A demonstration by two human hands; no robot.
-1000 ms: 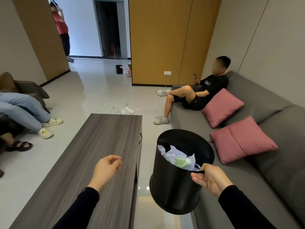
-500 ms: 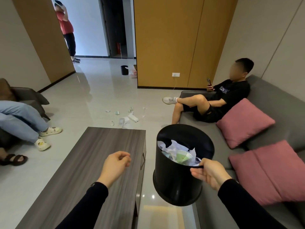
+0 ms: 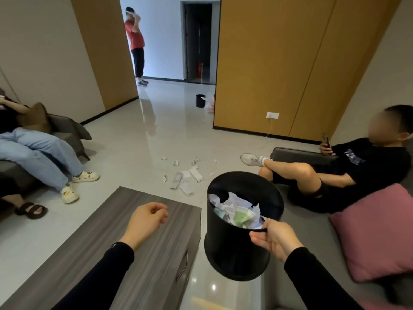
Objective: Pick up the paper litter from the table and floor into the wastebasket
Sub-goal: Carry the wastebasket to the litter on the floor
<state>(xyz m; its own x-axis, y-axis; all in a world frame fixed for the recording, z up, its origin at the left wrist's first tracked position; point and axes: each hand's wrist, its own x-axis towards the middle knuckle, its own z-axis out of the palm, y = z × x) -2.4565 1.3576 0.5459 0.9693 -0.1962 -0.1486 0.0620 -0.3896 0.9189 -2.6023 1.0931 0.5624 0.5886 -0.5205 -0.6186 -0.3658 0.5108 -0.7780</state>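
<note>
I note a grey wood-grain table at lower left and a grey sofa with a pink cushion at right. A person in black sits on the sofa with legs stretched toward the floor gap, holding a phone. A person in light jeans sits at left; a third in a red shirt stands in the far doorway. A second black bin stands far off by the orange wall panel.

Paper litter lies scattered on the glossy floor just beyond the table's far end: white torn sheets, small crumpled bits, one greenish scrap. It lies between the two seated people's feet.

My right hand is closed on the near rim of the black wastebasket, thumb on the inside, fingers outside. The basket hangs tilted in the air between table and sofa, holding crumpled white and green paper. My left hand hovers over the table, fingers loosely curled, holding nothing I can see. The floor litter is well apart from both hands, ahead of the basket.
</note>
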